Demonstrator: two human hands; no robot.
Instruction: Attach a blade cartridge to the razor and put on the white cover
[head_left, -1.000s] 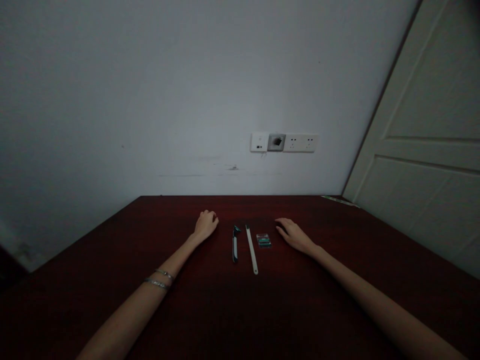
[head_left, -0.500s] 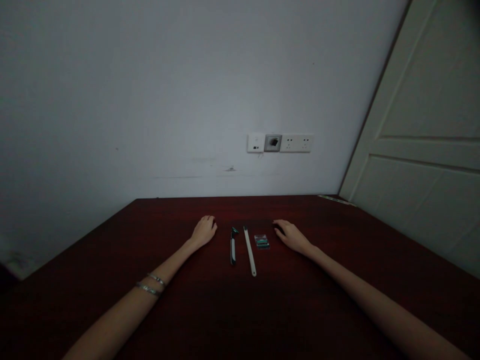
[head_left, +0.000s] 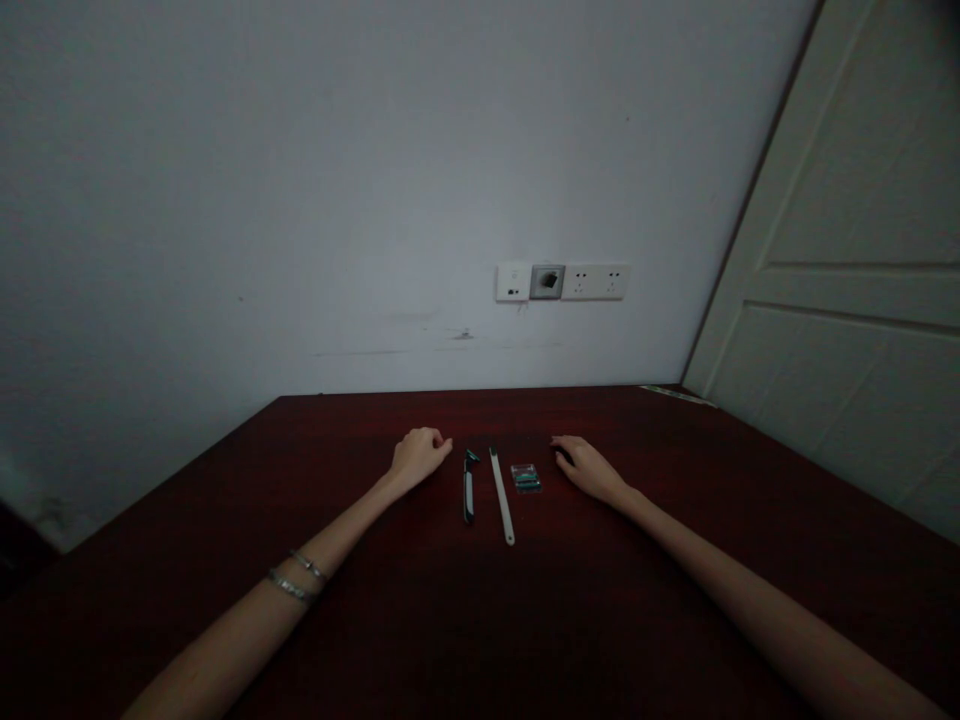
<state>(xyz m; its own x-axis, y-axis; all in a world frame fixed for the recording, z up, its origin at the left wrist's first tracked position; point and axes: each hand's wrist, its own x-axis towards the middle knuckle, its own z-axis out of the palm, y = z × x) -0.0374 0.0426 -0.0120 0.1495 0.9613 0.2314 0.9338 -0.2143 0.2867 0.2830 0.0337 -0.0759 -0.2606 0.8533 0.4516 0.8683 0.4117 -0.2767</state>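
Note:
A razor (head_left: 469, 495) with a dark head and a grey-and-black handle lies lengthwise on the dark red table (head_left: 390, 620). Beside it is a long, thin white stick (head_left: 502, 500) with a dark tip at its far end and a hole at its near end. To the right of the stick rests a small clear case (head_left: 526, 479) with green parts inside. My left hand (head_left: 420, 457) is just left of the razor's head, not touching it, thumb stretched out and fingers bent. Right of the case, my right hand (head_left: 586, 467) lies on the table, thumb apart from its loosely curved fingers, holding nothing.
Behind the table's far edge stands a pale wall (head_left: 390, 200) with a row of sockets (head_left: 595, 282). A white panelled door (head_left: 847, 280) is at the right. A patterned strip (head_left: 675, 395) lies near the far right corner of the table.
My left hand has turned and moved slightly right toward the razor, its thumb now sticking out. My right hand has stayed nearly in place. The razor, stick and case lie as before.

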